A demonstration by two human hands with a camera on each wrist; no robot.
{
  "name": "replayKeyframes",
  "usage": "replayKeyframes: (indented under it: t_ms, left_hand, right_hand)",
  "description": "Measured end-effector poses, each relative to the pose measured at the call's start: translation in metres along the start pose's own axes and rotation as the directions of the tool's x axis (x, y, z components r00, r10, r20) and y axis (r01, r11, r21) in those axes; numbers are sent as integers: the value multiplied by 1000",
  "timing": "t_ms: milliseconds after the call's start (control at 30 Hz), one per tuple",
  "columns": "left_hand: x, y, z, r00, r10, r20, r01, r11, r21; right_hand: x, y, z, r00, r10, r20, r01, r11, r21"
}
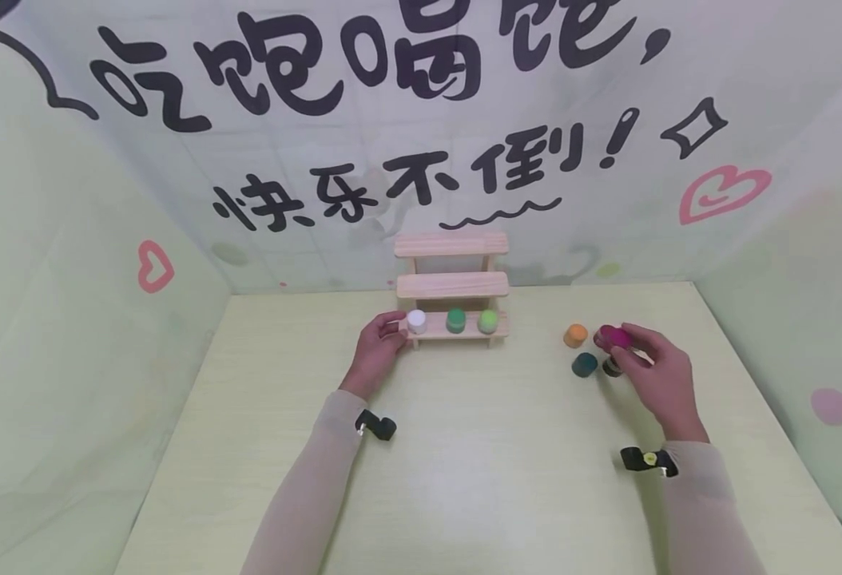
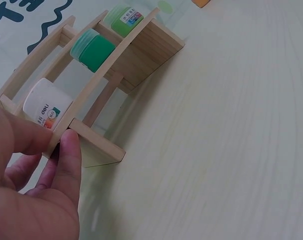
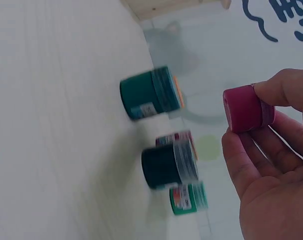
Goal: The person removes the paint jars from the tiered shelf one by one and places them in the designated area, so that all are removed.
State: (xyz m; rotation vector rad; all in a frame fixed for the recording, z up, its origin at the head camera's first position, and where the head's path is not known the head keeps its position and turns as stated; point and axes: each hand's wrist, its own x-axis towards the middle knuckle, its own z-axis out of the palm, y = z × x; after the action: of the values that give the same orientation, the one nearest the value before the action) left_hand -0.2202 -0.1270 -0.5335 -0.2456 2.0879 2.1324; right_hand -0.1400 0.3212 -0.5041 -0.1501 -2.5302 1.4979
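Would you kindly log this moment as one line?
left hand: grips shelf; right hand: holds magenta jar; on shelf: white jar, green jar, lime jar; on table, among others: orange jar, teal jar

Black lettering [image 1: 422,188] and pink hearts [image 1: 724,194] mark the pale cloth [image 1: 629,231] around the table [image 1: 478,471].

Looks to me like a little screened-off tabletop booth. There's a pale wood-grain table [image 1: 507,487] with whitish sheets [image 1: 54,383] hanging along its back, left and right edges. The back one's got big black Chinese lettering [image 1: 422,184] plus a pink heart [image 1: 724,194] above the back right corner. Cloth or plastic? Hard to tell in this soft picture.
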Motion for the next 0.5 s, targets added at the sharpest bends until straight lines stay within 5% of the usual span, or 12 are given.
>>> replayKeyframes:
  t_ms: [500]
  left_hand:
    - [0,-2,0,1000,-3,-6,3,1000,-8]
  right_hand:
    - [-7,38,-33,995,84,-57,-82,996,32]
